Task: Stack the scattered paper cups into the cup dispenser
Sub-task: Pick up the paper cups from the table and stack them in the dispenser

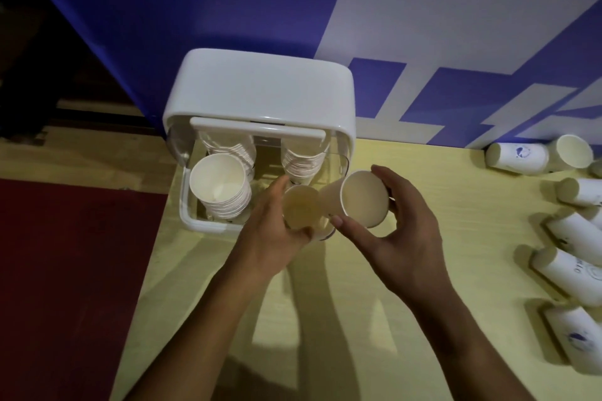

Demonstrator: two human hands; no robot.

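Note:
A white cup dispenser (260,91) stands at the table's back left, its front open. A stack of paper cups (221,185) fills its left bay, mouth up; two more stacks hang further back. My left hand (270,225) grips an upright paper cup (301,207) just in front of the right bay. My right hand (400,225) holds a second paper cup (365,197), tilted with its base toward the first cup's mouth. The two cups touch or nearly touch.
Several loose paper cups (518,156) lie on their sides along the right edge of the yellow table (325,319). A blue and white wall stands behind. Dark red floor (65,270) lies past the table's left edge.

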